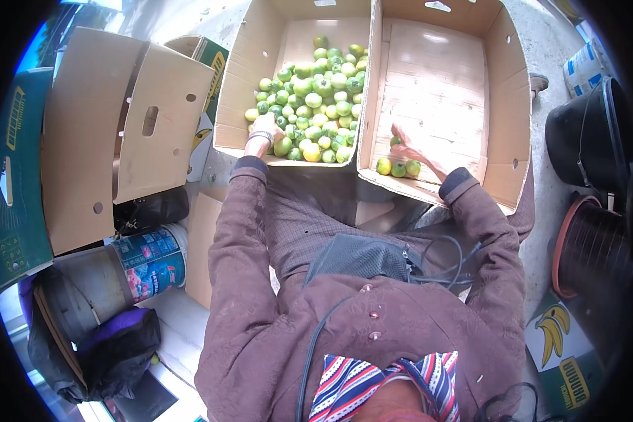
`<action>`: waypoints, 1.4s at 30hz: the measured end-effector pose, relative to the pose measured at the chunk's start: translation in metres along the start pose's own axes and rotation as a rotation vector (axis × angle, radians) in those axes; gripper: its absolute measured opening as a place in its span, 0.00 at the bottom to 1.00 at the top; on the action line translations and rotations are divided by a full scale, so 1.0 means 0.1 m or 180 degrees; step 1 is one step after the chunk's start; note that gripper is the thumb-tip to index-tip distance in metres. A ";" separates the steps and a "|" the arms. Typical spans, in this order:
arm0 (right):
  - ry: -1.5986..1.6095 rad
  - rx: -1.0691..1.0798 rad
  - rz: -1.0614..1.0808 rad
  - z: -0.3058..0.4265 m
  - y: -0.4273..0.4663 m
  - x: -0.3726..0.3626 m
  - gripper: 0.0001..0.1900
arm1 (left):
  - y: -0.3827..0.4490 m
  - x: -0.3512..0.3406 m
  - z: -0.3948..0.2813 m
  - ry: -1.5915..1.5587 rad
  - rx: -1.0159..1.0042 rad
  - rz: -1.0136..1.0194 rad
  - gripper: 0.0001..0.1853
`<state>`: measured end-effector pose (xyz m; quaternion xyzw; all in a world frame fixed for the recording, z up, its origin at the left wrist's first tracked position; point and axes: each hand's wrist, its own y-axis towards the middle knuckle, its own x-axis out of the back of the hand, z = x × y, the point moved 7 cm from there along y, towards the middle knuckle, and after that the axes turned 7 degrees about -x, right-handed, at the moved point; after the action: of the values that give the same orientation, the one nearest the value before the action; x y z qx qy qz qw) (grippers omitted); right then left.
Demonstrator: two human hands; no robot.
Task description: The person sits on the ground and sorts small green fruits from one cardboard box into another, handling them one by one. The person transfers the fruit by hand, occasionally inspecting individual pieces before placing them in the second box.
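Two cardboard boxes stand side by side before me. The left cardboard box [242, 95] holds a heap of green tomatoes [313, 100], some of them yellowish. My left hand [267, 130], with a band at the wrist, reaches into its near left corner and touches the heap. Its fingertips are hidden, so I cannot tell if it grips a tomato. In the right cardboard box [433, 79], my right hand [412, 146] has its fingers around one green tomato [395, 141]. Just below that hand, three tomatoes [398, 169] sit in a row along the near wall.
Open cardboard cartons [84, 132] stand at the left, above a labelled plastic bucket [150, 264] on its side. At the right are a black bucket [580, 137] with a wire handle, a dark brown-rimmed tub [585, 248] and a banana carton [559, 343]. A cable [453, 258] lies across my lap.
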<state>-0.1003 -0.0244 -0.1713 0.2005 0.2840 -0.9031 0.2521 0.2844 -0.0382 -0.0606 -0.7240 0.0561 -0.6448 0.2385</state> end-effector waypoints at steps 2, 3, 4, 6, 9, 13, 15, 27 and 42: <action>-0.0588 -0.0397 0.0236 -0.04 -0.02 -0.08 0.28 | 0.04 -0.05 0.11 -0.0027 0.0066 -0.0222 0.19; -0.0884 -0.0617 0.0359 -0.03 -0.07 -0.16 0.30 | 0.03 -0.08 0.16 -0.0067 0.0114 -0.0212 0.19; -0.0676 -0.0591 0.0185 0.22 -0.34 -0.37 0.28 | 0.02 -0.08 0.18 -0.0108 0.0157 -0.0218 0.19; -0.0528 -0.0533 0.0186 -0.14 -0.08 0.07 0.27 | 0.05 0.00 -0.04 -0.0243 -0.0081 -0.0332 0.17; -0.1017 -0.0590 0.0099 0.07 -0.01 -0.19 0.26 | -0.12 0.03 0.14 -0.2791 0.0374 -0.0211 0.22; -0.1267 0.0166 -0.0004 0.40 -0.10 -0.24 0.27 | -0.42 0.42 -0.61 -0.5480 -0.0666 0.0552 0.22; -0.2718 0.1411 -0.0622 0.59 -0.02 -0.09 0.28 | -0.52 0.60 -1.12 -0.5627 -0.1318 0.0750 0.23; -0.3362 0.3609 -0.1806 1.72 -0.76 -0.97 0.31 | -0.91 0.56 -2.47 -0.4657 -0.1930 -0.0129 0.28; -0.4529 -0.0503 -0.0424 0.47 -0.07 -0.14 0.16 | -0.35 -0.01 -0.79 0.0128 -0.0604 -0.0397 0.15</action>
<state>-0.1035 -0.0439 -0.1255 -0.4732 0.1270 -0.8051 0.3342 0.2006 -0.0284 -0.0425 -0.7324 0.0765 -0.6646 0.1270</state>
